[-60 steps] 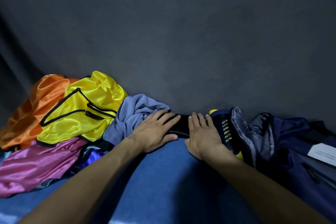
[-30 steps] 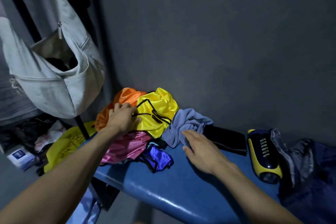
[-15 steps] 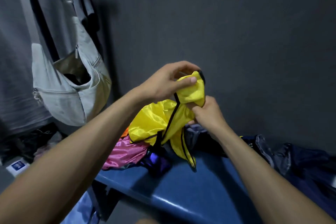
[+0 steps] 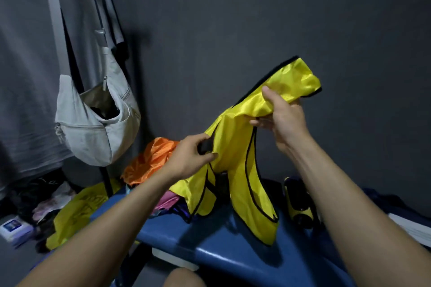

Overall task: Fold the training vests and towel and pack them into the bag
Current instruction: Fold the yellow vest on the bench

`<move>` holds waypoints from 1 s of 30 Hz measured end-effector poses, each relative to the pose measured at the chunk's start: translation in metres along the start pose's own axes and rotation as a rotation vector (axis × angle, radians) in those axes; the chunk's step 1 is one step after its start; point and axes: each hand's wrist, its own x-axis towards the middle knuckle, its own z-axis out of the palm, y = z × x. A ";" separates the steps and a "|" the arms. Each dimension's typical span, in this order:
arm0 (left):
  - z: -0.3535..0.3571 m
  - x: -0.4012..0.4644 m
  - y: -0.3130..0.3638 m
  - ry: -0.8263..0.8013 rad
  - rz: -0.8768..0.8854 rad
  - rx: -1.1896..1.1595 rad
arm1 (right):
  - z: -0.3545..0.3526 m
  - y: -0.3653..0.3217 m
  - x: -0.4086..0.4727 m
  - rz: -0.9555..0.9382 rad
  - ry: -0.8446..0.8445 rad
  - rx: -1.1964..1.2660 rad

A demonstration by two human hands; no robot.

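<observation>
We hold a yellow training vest (image 4: 235, 147) up over the blue table (image 4: 224, 247), its black-trimmed edges hanging free. Our right hand (image 4: 283, 119) grips the vest's upper part, fingers (image 4: 268, 94) and thumb curled round the bunched fabric, with one black-edged end standing above the fist against the dark grey wall (image 4: 233, 53). Our left hand (image 4: 190, 158), lower and to the left, pinches the black trim at the vest's side edge. Two lower flaps trail down; the longer one brushes the table near its front edge, the shorter one drapes over the heap behind.

In that heap, on the table's left end, an orange vest (image 4: 149, 161) lies crumpled by the wall, with pink cloth (image 4: 166, 201) and a scrap of purple below the yellow one. A yellow-and-black object (image 4: 299, 205) rests on the table to the right, just beside the hanging flap. A dark blue bag (image 4: 401, 212) sits at the far right edge, only partly visible.

The front strip of the table lies bare between our forearms. Left of the table, a pale grey sling bag (image 4: 93, 123) hangs open, near grey clothing (image 4: 28, 77), above clutter on the floor (image 4: 14, 261), including a yellow plastic bag (image 4: 72, 214).
</observation>
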 end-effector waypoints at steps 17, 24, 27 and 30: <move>-0.056 0.043 0.046 -0.460 -0.030 0.188 | -0.051 -0.049 -0.019 -0.136 -0.289 -0.576; -0.052 0.048 0.121 -0.310 0.026 -0.504 | -0.029 -0.051 -0.022 -0.128 -0.753 -0.637; -0.052 0.055 0.119 -0.243 0.066 -0.436 | -0.026 -0.048 -0.020 -0.149 -0.803 -0.684; -0.050 0.062 0.115 -0.090 0.180 -0.421 | -0.028 -0.042 -0.022 -0.168 -0.810 -0.722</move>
